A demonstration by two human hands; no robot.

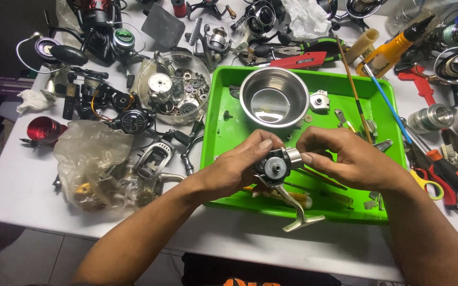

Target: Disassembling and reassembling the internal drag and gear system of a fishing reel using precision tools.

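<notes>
Reel body point(274, 168) pinched between left hand point(237, 167), right hand point(345, 159).

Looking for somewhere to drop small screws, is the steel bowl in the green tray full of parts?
No, the steel bowl in the green tray shows only its bare shiny inside.

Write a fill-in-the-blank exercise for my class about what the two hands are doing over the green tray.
1. Both hands hold a small grey fishing reel body above the bright ____ plastic tray.
2. The left hand and the right hand grip the reel from ____ sides.
3. The round shiny steel bowl on the tray is ____ inside.

Missing words: green; opposite; empty
</notes>
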